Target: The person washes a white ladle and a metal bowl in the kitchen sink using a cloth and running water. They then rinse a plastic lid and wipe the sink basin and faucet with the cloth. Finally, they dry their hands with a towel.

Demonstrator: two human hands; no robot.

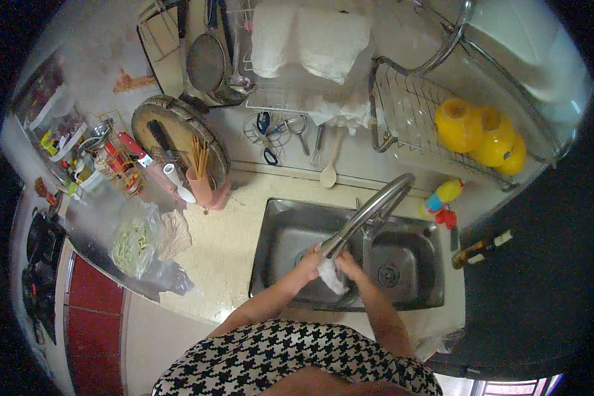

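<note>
A white cloth hangs between my two hands over the left basin of a steel double sink. At the cloth's upper left, my left hand has its fingers closed on it. My right hand grips its right side; the fingers there are partly hidden. The curved metal faucet reaches down over the cloth, its spout end right above it and between the hands. Whether water runs cannot be told. To the right, the other basin shows its drain.
Left on the counter lie a bag of green vegetables and a crumpled beige cloth. Behind stand a round chopping board and a pink chopstick holder. A wire rack holds several yellow bowls. Bottles stand right.
</note>
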